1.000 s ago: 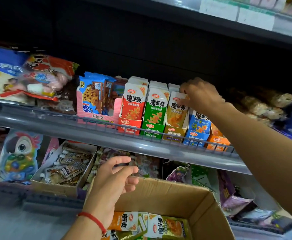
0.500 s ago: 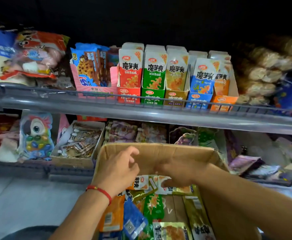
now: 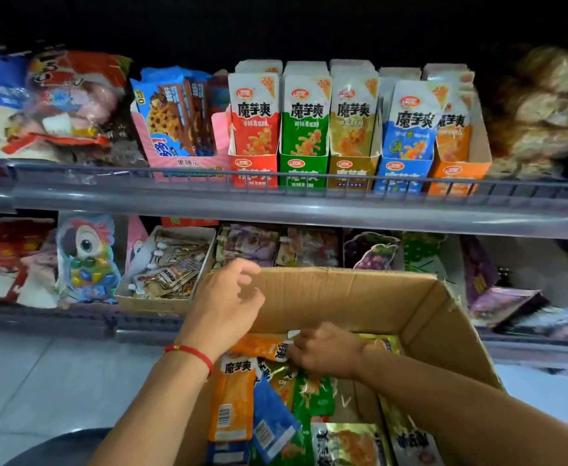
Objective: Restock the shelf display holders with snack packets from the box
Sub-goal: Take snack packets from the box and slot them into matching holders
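An open cardboard box (image 3: 353, 294) sits low in front of the shelves, with several loose snack packets in orange, blue, green and gold inside. My right hand (image 3: 326, 351) reaches into it and pinches an orange packet (image 3: 259, 346) at its end. My left hand (image 3: 228, 304) hovers over the box's left rim, fingers loosely curled, holding nothing. On the upper shelf stand several display holders in a row: red (image 3: 254, 169), green (image 3: 304, 171), gold (image 3: 351, 171), blue (image 3: 402, 176) and orange (image 3: 457, 173), each with upright packets.
A grey shelf rail (image 3: 275, 206) with a low wire guard runs in front of the holders. A pink cookie display (image 3: 181, 129) and bagged snacks stand left of them; wrapped buns (image 3: 544, 109) lie at the right. The lower shelf holds a small carton of sachets (image 3: 168, 267) and a parrot-shaped candy pack (image 3: 87, 260).
My right hand left the gold holder on the shelf, came down into the box and took hold of an orange packet. The view tilted downward. My left hand stayed by the box rim.
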A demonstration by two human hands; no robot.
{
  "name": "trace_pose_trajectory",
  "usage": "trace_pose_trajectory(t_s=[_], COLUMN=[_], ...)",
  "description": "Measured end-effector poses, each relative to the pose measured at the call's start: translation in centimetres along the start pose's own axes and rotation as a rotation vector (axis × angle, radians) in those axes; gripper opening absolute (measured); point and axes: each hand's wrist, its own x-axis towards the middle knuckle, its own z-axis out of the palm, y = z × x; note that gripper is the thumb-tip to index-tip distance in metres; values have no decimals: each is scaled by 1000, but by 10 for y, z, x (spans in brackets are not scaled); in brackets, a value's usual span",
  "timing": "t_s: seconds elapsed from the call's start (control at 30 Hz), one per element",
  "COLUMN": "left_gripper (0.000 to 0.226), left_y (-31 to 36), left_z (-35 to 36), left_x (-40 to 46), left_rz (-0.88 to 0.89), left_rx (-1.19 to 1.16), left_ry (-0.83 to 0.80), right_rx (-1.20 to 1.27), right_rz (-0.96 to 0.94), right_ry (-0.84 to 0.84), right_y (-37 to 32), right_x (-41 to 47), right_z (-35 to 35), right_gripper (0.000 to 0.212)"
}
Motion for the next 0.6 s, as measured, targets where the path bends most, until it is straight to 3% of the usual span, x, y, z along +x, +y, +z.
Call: trace_pose_trajectory(t_s=[0.2,0.33,0.47,0.6], left_gripper=[31,33,39,40], left_y=[8,9,10,14], left_z=[11,19,27,33], left_x=[2,-1,-10,-14], left_rz=[13,5,35,24], left_rx=[55,70,246,310], left_ry=[-74,-176,-351,-437], right_rx=[96,343,662,898], right_rz=[55,247,365,605], right_ry=[-2,91,364,183], right_y=[12,12,15,5], right_x=[-29,-44,-56,-51], right_z=[-33,-56,-55,-43], right_gripper=[32,49,23,24])
